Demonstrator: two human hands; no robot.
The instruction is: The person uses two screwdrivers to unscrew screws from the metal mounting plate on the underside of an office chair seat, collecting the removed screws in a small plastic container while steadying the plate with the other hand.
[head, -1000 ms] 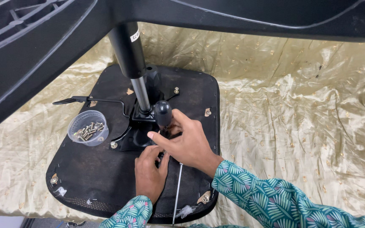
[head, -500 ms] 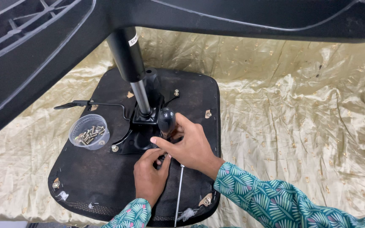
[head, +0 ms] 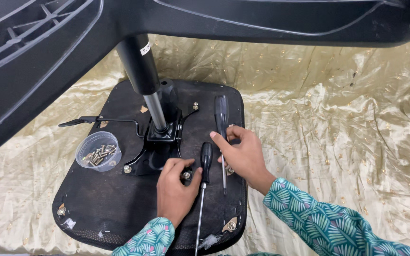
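Seat underside lies on gold cloth; I see my right hand closed around one screwdriver, my left hand pinching the bolt beside another screwdriver. Risk: it rolls off, or the bolt cross-threads.

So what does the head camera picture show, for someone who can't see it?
A person's right hand holds a black-handled screwdriver over an upturned black chair seat on gold cloth. Their left hand touches a screw beside a second screwdriver; a clear plastic cup of screws sits nearby.
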